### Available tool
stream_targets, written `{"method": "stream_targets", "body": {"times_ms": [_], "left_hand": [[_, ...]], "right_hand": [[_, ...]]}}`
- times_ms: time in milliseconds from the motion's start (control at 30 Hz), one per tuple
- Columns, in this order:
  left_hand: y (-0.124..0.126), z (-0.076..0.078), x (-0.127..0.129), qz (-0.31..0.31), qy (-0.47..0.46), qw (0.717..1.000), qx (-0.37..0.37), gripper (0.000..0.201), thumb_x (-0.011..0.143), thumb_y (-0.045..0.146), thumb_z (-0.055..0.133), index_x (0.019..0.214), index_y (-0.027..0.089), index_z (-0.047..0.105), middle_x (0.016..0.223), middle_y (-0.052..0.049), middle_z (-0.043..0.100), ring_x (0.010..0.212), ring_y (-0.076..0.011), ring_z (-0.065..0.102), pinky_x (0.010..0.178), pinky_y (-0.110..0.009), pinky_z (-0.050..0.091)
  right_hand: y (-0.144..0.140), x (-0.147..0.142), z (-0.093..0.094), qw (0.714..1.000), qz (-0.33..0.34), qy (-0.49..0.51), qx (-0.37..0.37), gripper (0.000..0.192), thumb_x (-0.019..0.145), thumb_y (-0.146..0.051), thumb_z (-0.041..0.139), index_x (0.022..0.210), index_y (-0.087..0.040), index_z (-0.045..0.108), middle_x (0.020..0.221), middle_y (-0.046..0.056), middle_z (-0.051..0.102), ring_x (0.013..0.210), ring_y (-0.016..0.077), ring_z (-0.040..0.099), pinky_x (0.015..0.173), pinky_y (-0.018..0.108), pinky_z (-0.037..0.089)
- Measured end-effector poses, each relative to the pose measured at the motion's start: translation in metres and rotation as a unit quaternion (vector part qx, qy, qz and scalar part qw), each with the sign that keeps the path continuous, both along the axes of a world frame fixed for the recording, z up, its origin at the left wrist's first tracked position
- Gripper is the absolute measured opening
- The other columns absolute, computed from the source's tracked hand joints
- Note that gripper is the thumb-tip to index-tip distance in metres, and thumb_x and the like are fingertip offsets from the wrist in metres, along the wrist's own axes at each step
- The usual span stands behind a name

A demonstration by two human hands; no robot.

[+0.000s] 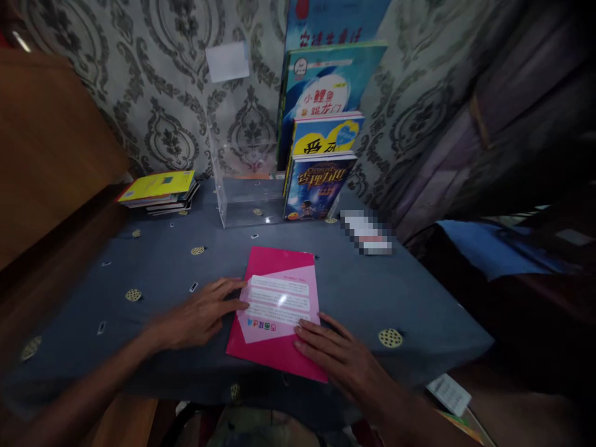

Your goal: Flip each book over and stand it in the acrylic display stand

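A thin pink book lies closed on the cloth-covered table, its printed white-and-pink cover panel facing up and its text upside down to me. My left hand reaches in from the left, its fingers stretched out and the fingertips touching the book's left edge. My right hand rests flat over the lower right edge, fingers extended on the cover. Neither hand grips anything. Light glares off the middle of the cover.
A clear acrylic stand holds several upright books at the back. Left of it lies a stack of books. A pixelated object sits at the right. The grey-blue tablecloth reaches the near edge; a brown board stands left.
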State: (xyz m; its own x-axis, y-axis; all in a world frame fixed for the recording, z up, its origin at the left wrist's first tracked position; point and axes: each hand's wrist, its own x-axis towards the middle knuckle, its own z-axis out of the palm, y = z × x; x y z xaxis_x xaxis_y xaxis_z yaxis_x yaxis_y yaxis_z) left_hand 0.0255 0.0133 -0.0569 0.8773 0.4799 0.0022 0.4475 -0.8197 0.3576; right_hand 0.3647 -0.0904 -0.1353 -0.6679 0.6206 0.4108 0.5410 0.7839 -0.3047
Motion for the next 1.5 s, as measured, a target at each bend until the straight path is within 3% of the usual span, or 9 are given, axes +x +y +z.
{"method": "stream_targets", "body": {"times_ms": [100,200,433,667,867,1100,1267,1400,1500], "left_hand": [[0.004,-0.005,-0.003,-0.044,0.03,0.999,-0.009,0.088,0.075,0.002,0.055,0.156,0.029,0.032,0.165,-0.011,0.028,0.153,-0.0305,0.025,0.117,-0.054,0.037],[0.005,-0.009,-0.002,-0.037,0.026,0.999,-0.026,0.089,0.083,0.008,0.058,0.159,0.034,0.02,0.167,-0.009,0.023,0.154,-0.0302,0.023,0.118,-0.057,0.034],[0.024,0.0,0.024,0.042,-0.23,0.965,-0.121,0.047,0.1,0.047,0.048,0.141,0.026,0.054,0.149,-0.014,0.053,0.143,-0.0305,0.043,0.113,-0.049,0.043],[0.061,0.0,0.074,0.178,-0.401,0.874,-0.211,0.066,0.091,0.077,0.041,0.111,0.021,0.07,0.112,-0.01,0.071,0.105,-0.0263,0.065,0.099,-0.043,0.052],[0.079,0.008,0.098,0.23,-0.489,0.808,-0.233,0.066,0.089,0.078,0.044,0.097,0.016,0.067,0.094,-0.008,0.069,0.085,-0.0212,0.061,0.078,-0.033,0.053],[0.082,0.003,0.096,0.247,-0.488,0.804,-0.234,0.061,0.089,0.078,0.045,0.084,0.02,0.063,0.076,-0.003,0.062,0.077,-0.0197,0.056,0.081,-0.033,0.051],[0.089,0.01,0.093,0.237,-0.491,0.804,-0.238,0.061,0.087,0.079,0.045,0.076,0.021,0.059,0.071,-0.003,0.059,0.074,-0.0195,0.056,0.081,-0.034,0.051],[0.105,0.033,0.083,0.241,-0.48,0.824,-0.182,0.063,0.085,0.081,0.045,0.073,0.021,0.056,0.07,-0.002,0.057,0.073,-0.0184,0.054,0.074,-0.03,0.05],[0.126,0.068,0.071,0.233,-0.481,0.84,-0.09,0.061,0.089,0.078,0.043,0.076,0.02,0.057,0.072,-0.001,0.058,0.072,-0.0176,0.053,0.067,-0.028,0.048]], "right_hand": [[0.005,0.001,0.001,0.999,0.001,0.027,0.019,0.051,0.101,-0.021,0.046,0.151,-0.029,0.044,0.13,0.007,0.07,0.13,0.0219,0.059,0.111,0.05,0.046],[0.011,0.001,0.019,0.996,0.001,0.09,0.004,0.043,0.103,-0.025,0.044,0.145,-0.031,0.052,0.123,0.007,0.074,0.122,0.0201,0.066,0.104,0.044,0.051],[0.037,0.003,0.081,0.965,-0.077,0.245,-0.057,0.033,0.1,-0.044,0.051,0.125,-0.031,0.07,0.111,0.008,0.078,0.105,0.0244,0.073,0.095,0.043,0.057],[0.083,0.004,0.084,0.932,-0.249,0.257,-0.051,0.04,0.097,-0.056,0.048,0.094,-0.025,0.074,0.084,0.006,0.075,0.079,0.0241,0.071,0.073,0.037,0.061],[0.112,-0.007,0.1,0.912,-0.238,0.328,-0.058,0.036,0.099,-0.051,0.047,0.111,-0.024,0.066,0.091,0.005,0.074,0.077,0.0214,0.069,0.071,0.032,0.06],[0.134,-0.009,0.079,0.911,-0.246,0.322,-0.077,0.033,0.097,-0.055,0.046,0.099,-0.024,0.059,0.078,0.004,0.069,0.07,0.0212,0.067,0.064,0.033,0.06],[0.148,-0.01,0.086,0.923,-0.23,0.295,-0.091,0.032,0.098,-0.053,0.045,0.095,-0.024,0.058,0.075,0.003,0.069,0.064,0.0201,0.065,0.063,0.034,0.061],[0.168,-0.016,0.104,0.937,-0.207,0.266,-0.093,0.036,0.098,-0.053,0.044,0.106,-0.022,0.06,0.086,0.006,0.074,0.073,0.0233,0.069,0.072,0.038,0.062],[0.195,-0.022,0.134,0.947,-0.181,0.26,-0.056,0.037,0.097,-0.053,0.046,0.112,-0.022,0.06,0.098,0.009,0.075,0.086,0.0251,0.07,0.082,0.042,0.06]]}}
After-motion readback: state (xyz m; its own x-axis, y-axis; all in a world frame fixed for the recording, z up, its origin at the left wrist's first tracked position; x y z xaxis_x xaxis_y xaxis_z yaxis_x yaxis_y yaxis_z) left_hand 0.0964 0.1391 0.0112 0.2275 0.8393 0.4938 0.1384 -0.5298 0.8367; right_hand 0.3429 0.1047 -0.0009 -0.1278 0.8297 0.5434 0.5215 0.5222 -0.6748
